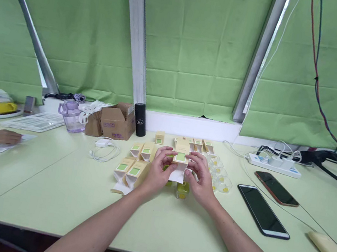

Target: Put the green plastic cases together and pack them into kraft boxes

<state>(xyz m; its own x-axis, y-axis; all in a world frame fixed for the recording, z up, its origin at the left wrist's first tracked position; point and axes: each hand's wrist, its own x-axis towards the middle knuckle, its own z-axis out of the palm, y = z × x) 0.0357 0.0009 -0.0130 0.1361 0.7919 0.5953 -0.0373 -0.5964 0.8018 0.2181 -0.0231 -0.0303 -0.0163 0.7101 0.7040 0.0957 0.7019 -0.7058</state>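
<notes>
I observe the fingers (196, 161) of the left hand (157, 172) and right hand (203, 180) gripping a small carton (181, 158) (its white flap (177, 175) open) above the surface (215, 247), between its near and far edges.

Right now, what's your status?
Left hand, right hand: on beige carton, white flap down. Clear container close below. Open cartons beside left hand, possibly crowding.

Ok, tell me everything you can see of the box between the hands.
The box is small, tan and looks like thin card, with a pale-edged green patch on its face. A white flap juts from its near end, which looks open. The left hand and right hand hold it from either side, apparently above the table; its inside is hidden.
</notes>
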